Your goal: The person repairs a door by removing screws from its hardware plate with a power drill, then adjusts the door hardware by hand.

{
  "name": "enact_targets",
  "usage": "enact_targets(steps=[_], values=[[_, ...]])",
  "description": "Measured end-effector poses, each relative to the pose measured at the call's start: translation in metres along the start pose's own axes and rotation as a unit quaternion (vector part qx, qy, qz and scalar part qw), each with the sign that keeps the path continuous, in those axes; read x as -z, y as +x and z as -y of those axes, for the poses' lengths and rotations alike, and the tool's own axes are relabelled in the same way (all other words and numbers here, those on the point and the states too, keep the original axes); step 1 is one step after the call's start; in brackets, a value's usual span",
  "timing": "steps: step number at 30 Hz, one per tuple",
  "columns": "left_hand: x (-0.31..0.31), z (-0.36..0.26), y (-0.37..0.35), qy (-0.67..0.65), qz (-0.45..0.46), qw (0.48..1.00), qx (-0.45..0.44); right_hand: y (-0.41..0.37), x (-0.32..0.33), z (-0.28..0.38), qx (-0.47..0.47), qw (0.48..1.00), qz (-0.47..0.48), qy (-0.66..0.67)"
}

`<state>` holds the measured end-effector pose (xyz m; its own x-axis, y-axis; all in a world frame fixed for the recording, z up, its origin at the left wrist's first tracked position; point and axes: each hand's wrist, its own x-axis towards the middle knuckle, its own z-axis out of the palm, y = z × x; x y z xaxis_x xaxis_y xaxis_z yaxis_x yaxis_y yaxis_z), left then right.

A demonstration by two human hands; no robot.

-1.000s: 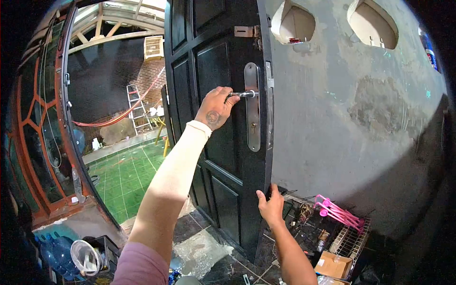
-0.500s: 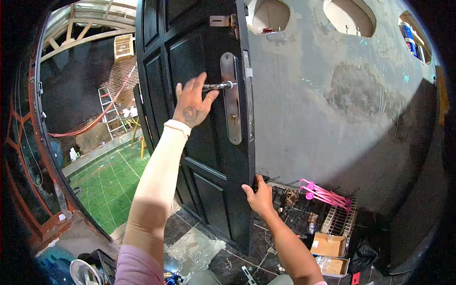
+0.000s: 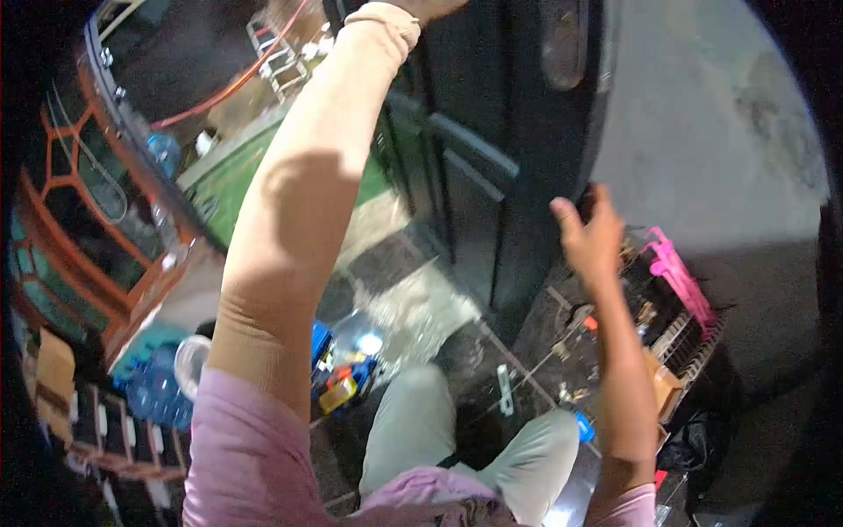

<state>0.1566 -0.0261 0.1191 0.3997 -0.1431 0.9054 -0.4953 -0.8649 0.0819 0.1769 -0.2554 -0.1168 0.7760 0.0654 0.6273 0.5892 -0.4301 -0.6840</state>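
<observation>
A dark panelled door (image 3: 474,114) stands ajar in front of me, with the lower end of its metal handle plate (image 3: 563,48) near its right edge. My left hand (image 3: 432,9) reaches up to the door at the top edge of the view; its fingers are cut off, so what it touches is hidden. My right hand (image 3: 595,230) grips the door's right edge, thumb on the near face and fingers around the far side.
A blue water bottle (image 3: 162,382) and a crate (image 3: 123,430) stand at lower left. Tools (image 3: 344,382) lie by my knees, a metal plate (image 3: 505,389) on the tiles. Pink hangers (image 3: 680,281) rest on a wire rack (image 3: 694,342) at right, beside the grey wall (image 3: 702,132).
The view has tilted down and turned, so the door handle and my left fingers have left it. My knees now show. My right hand still holds the door edge.
</observation>
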Motion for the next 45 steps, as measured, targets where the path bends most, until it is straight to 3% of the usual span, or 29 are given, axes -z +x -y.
enact_targets(steps=[2,4,5,6,7,8,9,10,12,13,16,18,21,23,24,25,28,29,32,34,36,37,38,39,42,45], values=[[0.01,0.022,-0.053,0.033,0.059,0.996,-0.053,0.001,-0.004,-0.01,0.032,0.999,-0.005,0.002],[0.001,0.06,-0.173,0.03,-0.001,0.999,-0.013,0.003,-0.007,-0.014,0.017,1.0,0.008,-0.011],[0.004,0.092,-0.254,0.061,0.133,0.987,0.067,0.003,-0.01,-0.017,0.049,0.998,0.004,0.026],[0.003,0.107,-0.352,0.106,0.214,0.927,0.289,0.005,-0.014,-0.021,0.082,0.994,-0.001,0.067],[-0.006,0.145,-0.48,0.154,0.256,0.899,0.321,0.005,-0.016,-0.025,0.06,0.996,0.01,0.066],[-0.005,0.153,-0.587,0.176,0.332,0.823,0.425,0.004,-0.016,-0.032,0.038,0.997,0.018,0.064],[0.002,0.153,-0.687,0.223,0.401,0.782,0.422,0.006,-0.02,-0.042,0.077,0.997,-0.021,0.019],[0.007,0.137,-0.755,0.235,0.385,0.737,0.504,0.006,-0.023,-0.054,0.116,0.991,-0.06,-0.027],[0.024,0.103,-0.828,0.2,0.445,0.582,0.651,0.01,-0.019,-0.086,0.048,0.997,-0.055,0.012],[0.028,0.084,-0.852,0.226,0.436,0.584,0.646,0.014,-0.017,-0.1,0.045,0.997,-0.06,0.02],[0.045,0.047,-0.877,0.275,0.452,0.581,0.619,0.025,-0.004,-0.134,0.099,0.993,-0.036,-0.045],[0.043,0.062,-0.902,0.299,0.43,0.584,0.62,0.032,0.008,-0.155,0.138,0.985,-0.013,-0.103],[0.035,0.091,-0.935,0.397,0.435,0.627,0.51,0.051,0.026,-0.182,0.222,0.955,0.024,-0.198],[0.027,0.109,-0.943,0.364,0.443,0.627,0.527,0.062,0.037,-0.192,0.266,0.93,0.034,-0.251],[0.023,0.112,-0.947,0.346,0.45,0.626,0.534,0.066,0.039,-0.198,0.279,0.921,0.033,-0.271],[0.02,0.107,-0.956,0.431,0.389,0.681,0.447,0.067,0.038,-0.198,0.28,0.914,0.017,-0.293],[0.025,0.09,-0.986,0.417,0.404,0.643,0.5,0.066,0.036,-0.197,0.277,0.9,-0.011,-0.337],[0.032,0.078,-0.995,0.459,0.383,0.665,0.448,0.066,0.036,-0.196,0.274,0.901,-0.008,-0.337],[0.062,0.029,-0.993,0.458,0.418,0.642,0.451,0.063,0.033,-0.19,0.291,0.911,0.013,-0.292],[0.095,-0.014,-1.021,0.412,0.425,0.644,0.484,0.056,0.025,-0.175,0.25,0.946,0.012,-0.207],[0.119,-0.043,-1.074,0.359,0.413,0.66,0.515,0.037,0.004,-0.137,0.147,0.986,-0.006,-0.076],[0.132,-0.066,-1.042,0.312,0.316,0.67,0.595,0.033,-0.003,-0.126,0.096,0.995,-0.018,-0.001],[0.144,-0.088,-1.025,0.3,0.277,0.662,0.628,0.029,-0.011,-0.115,0.048,0.995,-0.036,0.074],[0.154,-0.112,-1.017,0.302,0.269,0.647,0.646,0.018,-0.022,-0.095,0.042,0.993,-0.061,0.094],[0.179,-0.173,-1.015,0.301,0.245,0.604,0.696,0.003,-0.024,-0.068,0.03,0.997,-0.019,0.074],[0.198,-0.237,-1.03,0.296,0.227,0.554,0.744,-0.014,-0.038,-0.034,0.098,0.99,-0.016,0.101]])
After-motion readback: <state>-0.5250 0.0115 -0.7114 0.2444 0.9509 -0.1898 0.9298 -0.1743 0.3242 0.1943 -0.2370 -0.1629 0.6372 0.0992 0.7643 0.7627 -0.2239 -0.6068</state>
